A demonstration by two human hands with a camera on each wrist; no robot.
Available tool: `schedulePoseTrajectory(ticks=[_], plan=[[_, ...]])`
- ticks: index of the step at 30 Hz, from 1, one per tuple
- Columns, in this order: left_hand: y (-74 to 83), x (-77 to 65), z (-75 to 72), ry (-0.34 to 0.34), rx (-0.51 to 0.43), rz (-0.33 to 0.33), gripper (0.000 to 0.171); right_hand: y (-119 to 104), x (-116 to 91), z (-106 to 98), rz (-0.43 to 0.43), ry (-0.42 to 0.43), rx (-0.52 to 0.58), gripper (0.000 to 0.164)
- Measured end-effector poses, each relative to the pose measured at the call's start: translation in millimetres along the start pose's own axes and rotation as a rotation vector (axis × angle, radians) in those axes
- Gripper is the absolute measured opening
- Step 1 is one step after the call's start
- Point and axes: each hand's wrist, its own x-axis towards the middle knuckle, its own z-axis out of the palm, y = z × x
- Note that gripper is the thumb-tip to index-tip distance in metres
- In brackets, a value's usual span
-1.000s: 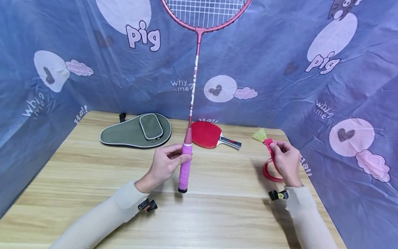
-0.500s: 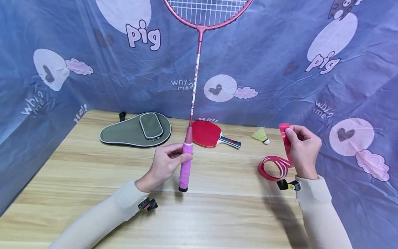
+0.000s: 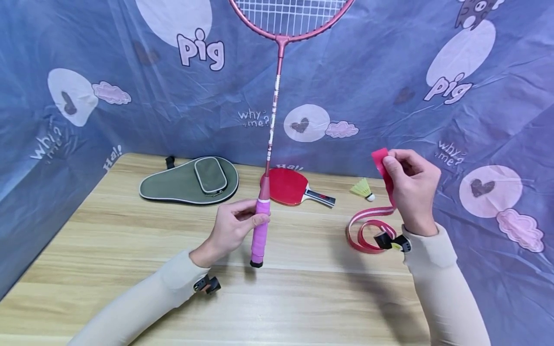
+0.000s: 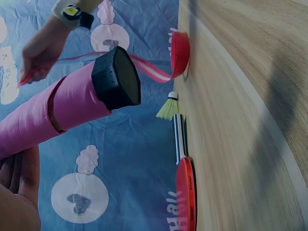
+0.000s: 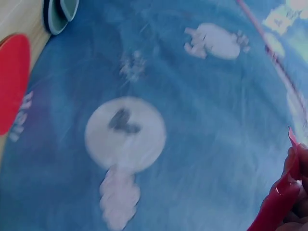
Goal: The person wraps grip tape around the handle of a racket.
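My left hand (image 3: 229, 228) pinches the purple-wrapped handle of a badminton racket (image 3: 261, 230), which stands upright with its black butt end down, above the table. In the left wrist view a gap shows in the purple wrap (image 4: 79, 98) near the butt cap (image 4: 117, 79). Over at the right, my right hand (image 3: 413, 185) pinches the free end of a red grip tape (image 3: 381, 157) between thumb and fingers. The tape runs down to a loose coil (image 3: 368, 247) on the table, its underside striped white. In the right wrist view the tape end (image 5: 284, 192) sticks out past the fingers.
A green paddle case (image 3: 182, 185) lies at the back left of the wooden table (image 3: 277, 298). Behind the racket is a red table tennis paddle (image 3: 290, 187). A yellow shuttlecock (image 3: 362, 189) lies behind the tape coil. Blue printed cloth (image 3: 368, 72) encloses the back and sides.
My right hand has risen, drawing the tape end up and away from the table. The coil has loosened and spread left. The left hand and racket have barely moved.
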Motion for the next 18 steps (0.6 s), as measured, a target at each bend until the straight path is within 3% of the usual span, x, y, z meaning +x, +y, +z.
schedulePoseTrajectory(ticks=[5, 11, 15, 18], plan=[[-1.2, -0.1, 0.7, -0.009, -0.014, 0.018, 0.024, -19, -8, 31, -0.110, -0.114, 0.059, 0.007], [2.0, 0.4, 1.1, -0.009, -0.011, 0.018, 0.023, -29, -18, 67, -0.247, -0.351, 0.157, 0.005], [2.8, 1.6, 2.1, -0.008, -0.010, 0.019, 0.024, -28, -26, 86, -0.291, -0.490, 0.133, 0.012], [1.4, 2.1, 3.4, -0.011, -0.015, 0.022, 0.023, -28, -35, 97, -0.270, -0.570, 0.112, 0.015]])
